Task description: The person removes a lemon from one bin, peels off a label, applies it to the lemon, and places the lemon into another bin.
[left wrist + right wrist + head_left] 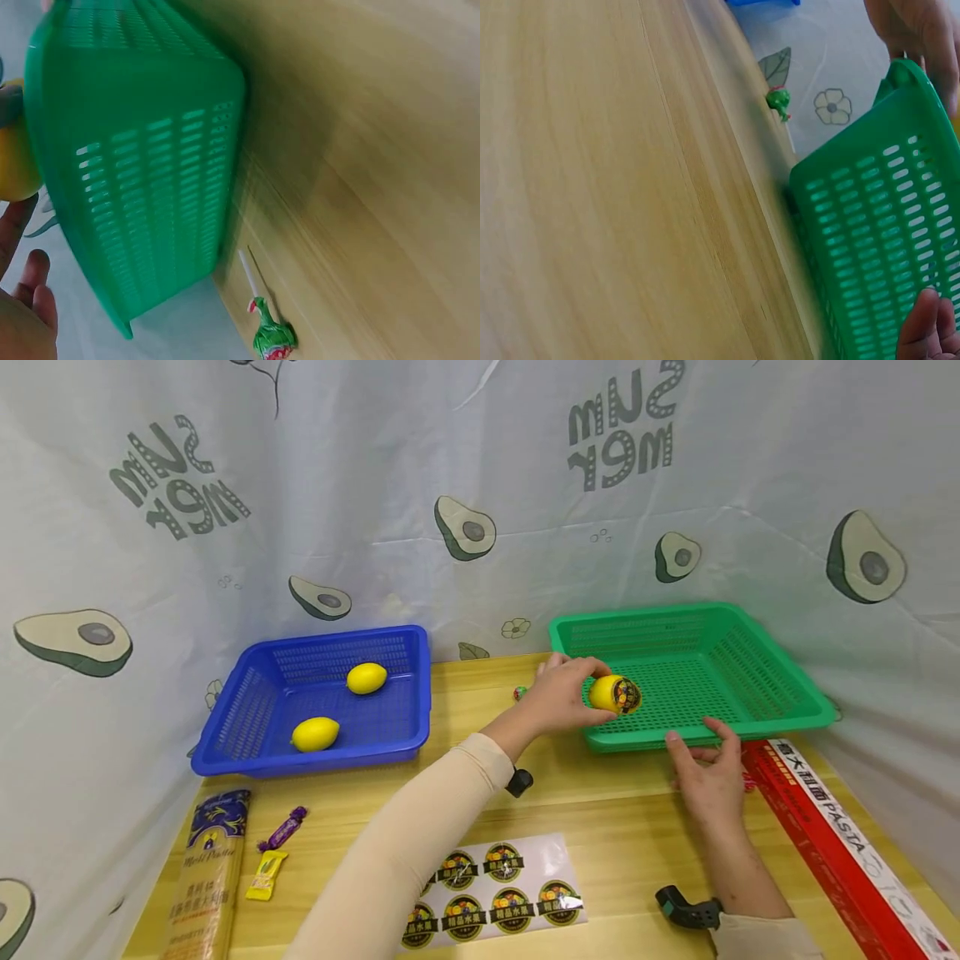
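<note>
At frame centre-right, gripped stickered lemon [615,693] in left hand [558,697] over green basket [780,714]; steadied rim with spread right hand [708,777]; risked lemon rolling off the edge.

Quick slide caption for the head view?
Left hand holds a stickered lemon over the green basket; right hand touches its rim.

Sticker [626,694] print too small

Green basket [757,693] interior unobstructed.
</note>
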A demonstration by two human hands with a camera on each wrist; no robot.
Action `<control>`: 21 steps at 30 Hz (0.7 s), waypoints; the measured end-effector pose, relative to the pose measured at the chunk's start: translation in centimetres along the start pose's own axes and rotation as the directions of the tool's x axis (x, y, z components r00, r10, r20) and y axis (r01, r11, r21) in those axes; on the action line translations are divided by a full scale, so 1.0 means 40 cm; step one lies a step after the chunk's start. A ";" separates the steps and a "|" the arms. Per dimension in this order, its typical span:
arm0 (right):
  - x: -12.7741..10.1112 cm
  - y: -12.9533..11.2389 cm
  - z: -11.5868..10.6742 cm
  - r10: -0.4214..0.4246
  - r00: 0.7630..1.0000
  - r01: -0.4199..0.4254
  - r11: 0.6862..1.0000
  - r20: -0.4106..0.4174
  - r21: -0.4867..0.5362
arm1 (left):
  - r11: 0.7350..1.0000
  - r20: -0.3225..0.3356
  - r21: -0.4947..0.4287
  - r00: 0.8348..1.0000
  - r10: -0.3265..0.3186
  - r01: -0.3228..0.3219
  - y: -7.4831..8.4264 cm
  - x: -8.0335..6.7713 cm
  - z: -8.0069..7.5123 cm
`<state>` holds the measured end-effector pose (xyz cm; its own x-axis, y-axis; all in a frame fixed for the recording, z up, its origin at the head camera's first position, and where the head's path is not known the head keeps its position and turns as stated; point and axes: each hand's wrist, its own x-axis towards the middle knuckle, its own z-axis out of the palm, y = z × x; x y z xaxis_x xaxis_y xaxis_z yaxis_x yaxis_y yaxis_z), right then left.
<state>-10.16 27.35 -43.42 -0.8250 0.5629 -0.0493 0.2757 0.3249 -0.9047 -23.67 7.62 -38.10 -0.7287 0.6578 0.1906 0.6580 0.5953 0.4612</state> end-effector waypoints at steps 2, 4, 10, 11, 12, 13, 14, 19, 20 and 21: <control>0.000 -0.001 0.002 -0.002 1.000 0.002 1.000 0.000 0.010 | 0.999 0.013 0.046 1.000 0.000 -0.001 0.003 0.018 0.005; -0.001 -0.001 0.003 0.000 1.000 0.000 1.000 -0.001 0.017 | 0.997 0.029 0.076 1.000 -0.004 0.002 0.008 0.033 0.010; -0.003 0.005 0.007 -0.017 1.000 0.018 1.000 -0.022 0.019 | 0.995 0.076 0.093 0.996 -0.044 0.036 0.025 0.053 0.024; -0.004 0.004 0.007 -0.019 0.999 0.020 1.000 -0.026 0.016 | 0.994 0.080 0.098 0.996 -0.049 0.041 0.026 0.055 0.026; -0.004 0.004 0.006 -0.019 0.999 0.020 1.000 -0.025 0.011 | 0.994 0.083 0.103 0.995 -0.056 0.047 0.028 0.057 0.029; -0.005 0.003 0.006 -0.017 1.000 0.017 1.000 -0.022 0.008 | 0.993 0.086 0.109 0.994 -0.061 0.052 0.029 0.058 0.031; -0.005 0.002 0.005 -0.010 1.000 0.010 1.000 -0.018 0.005 | 0.992 0.088 0.115 0.994 -0.066 0.056 0.030 0.059 0.034; -0.006 0.000 0.002 0.008 1.000 -0.008 1.000 0.005 -0.003 | 0.988 0.098 0.130 0.991 -0.094 0.081 0.036 0.059 0.047; -0.006 0.001 0.001 0.008 1.000 -0.008 1.000 0.006 -0.001 | 0.988 0.099 0.131 0.990 -0.099 0.085 0.037 0.058 0.048; -0.006 0.002 0.001 0.006 1.000 -0.006 1.000 0.005 0.003 | 0.988 0.100 0.128 0.990 -0.101 0.087 0.038 0.056 0.049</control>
<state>-9.96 27.22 -43.49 -0.8259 0.5610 -0.0570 0.2793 0.3192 -0.9056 -23.93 10.88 -38.65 -0.7685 0.6374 0.0559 0.6107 0.7048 0.3610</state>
